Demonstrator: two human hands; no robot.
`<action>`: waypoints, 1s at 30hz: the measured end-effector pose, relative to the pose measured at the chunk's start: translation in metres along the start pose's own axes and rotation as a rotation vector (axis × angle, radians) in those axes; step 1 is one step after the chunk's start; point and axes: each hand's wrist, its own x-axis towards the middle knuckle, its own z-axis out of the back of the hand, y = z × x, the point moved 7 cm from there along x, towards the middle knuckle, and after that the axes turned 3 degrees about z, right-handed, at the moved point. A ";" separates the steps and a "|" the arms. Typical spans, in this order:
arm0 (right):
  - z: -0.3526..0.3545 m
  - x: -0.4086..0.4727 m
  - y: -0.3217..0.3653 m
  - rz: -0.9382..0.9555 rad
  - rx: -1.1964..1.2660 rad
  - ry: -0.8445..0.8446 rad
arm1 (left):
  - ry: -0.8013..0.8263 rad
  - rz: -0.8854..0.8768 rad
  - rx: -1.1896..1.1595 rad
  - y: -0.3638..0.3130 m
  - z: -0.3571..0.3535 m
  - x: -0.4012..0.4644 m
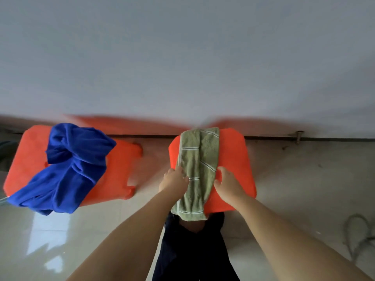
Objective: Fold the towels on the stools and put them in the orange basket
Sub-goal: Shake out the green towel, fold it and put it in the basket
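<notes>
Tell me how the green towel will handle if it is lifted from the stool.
The green towel will probably go floppy: its near end already droops over the orange stool's edge. Its looped pile looks grippy, so it likely won't slip. The lengthwise fold may fall open unless both layers are held.

Soft, even daylight here, nothing harsh, colours bright and saturated. Down left of the grip, the glossy floor (60, 230) throws back pale window-like glare patches. Just under the near grip, a dark shadow pools beneath the right stool (233, 159). Beyond the grip, the far edges of both stools smear into red motion blur against the wall (182, 57), and the left stool (117, 169) looks soft too. Wide-angle bending is plain: the wall's base line curves and the forearms stretch toward the bottom corners.
</notes>
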 end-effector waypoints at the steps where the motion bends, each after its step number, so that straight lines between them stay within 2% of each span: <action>1: -0.007 0.011 -0.005 -0.033 0.081 -0.016 | -0.009 0.018 -0.012 0.002 -0.005 0.014; 3: -0.015 0.031 -0.013 -0.082 0.198 -0.080 | -0.049 0.039 -0.063 0.005 -0.009 0.035; 7: -0.024 0.055 -0.019 -0.159 0.418 -0.169 | -0.127 0.100 -0.345 0.011 -0.013 0.059; 10: -0.033 0.052 -0.012 -0.207 0.702 -0.082 | -0.096 0.072 -0.403 0.010 -0.017 0.058; 15: -0.019 0.022 0.013 -0.310 0.944 0.090 | -0.048 0.059 -0.524 0.007 0.006 0.026; 18: 0.016 -0.005 0.042 -0.270 0.947 0.110 | -0.011 0.086 -0.675 0.002 0.036 -0.003; 22: 0.075 -0.056 0.091 -0.202 1.064 0.064 | 0.038 0.015 -0.897 -0.017 0.095 -0.051; 26: 0.137 -0.100 0.140 -0.072 1.044 -0.011 | 0.065 -0.045 -1.034 -0.048 0.158 -0.089; 30: 0.195 -0.140 0.185 0.065 1.086 -0.114 | 0.176 -0.264 -1.015 -0.092 0.209 -0.132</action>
